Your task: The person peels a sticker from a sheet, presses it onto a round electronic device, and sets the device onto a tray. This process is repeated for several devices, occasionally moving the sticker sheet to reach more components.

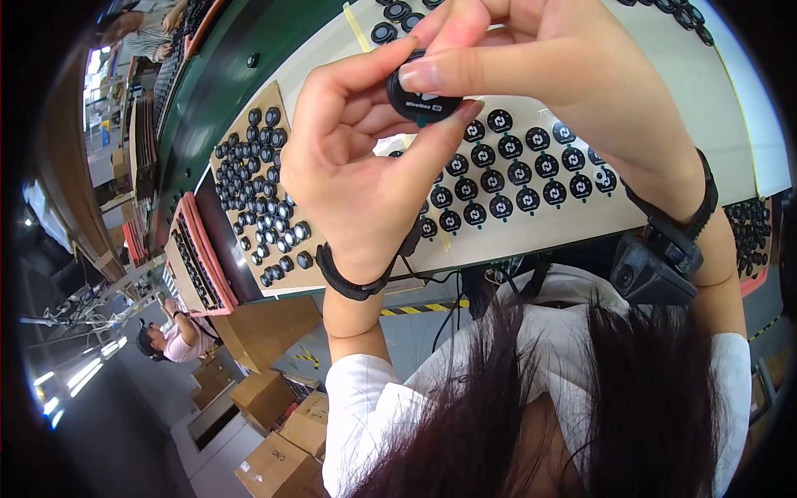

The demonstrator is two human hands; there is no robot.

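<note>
Up close, a round black disc point(425, 101) with white print on its face and a bit of green at its lower edge is held between both hands. My left hand point(357, 153) grips its rim, with thumb below and fingers on the far side. Across the disc's upper face lies the thumb of my right hand point(515, 66), its other fingers closed behind. Below the hands, several rows of round black pieces point(519, 173) with white marks and small green tabs lie on the pale work surface point(681, 108).
At left, a cardboard sheet point(278, 98) carries many small black round parts point(264, 178) with pale tops. A green belt point(224, 91) runs beyond it. Pink-edged trays point(203, 249) stand at the table's left end. Cartons point(282, 469) sit on the floor. Other people point(178, 336) are at left.
</note>
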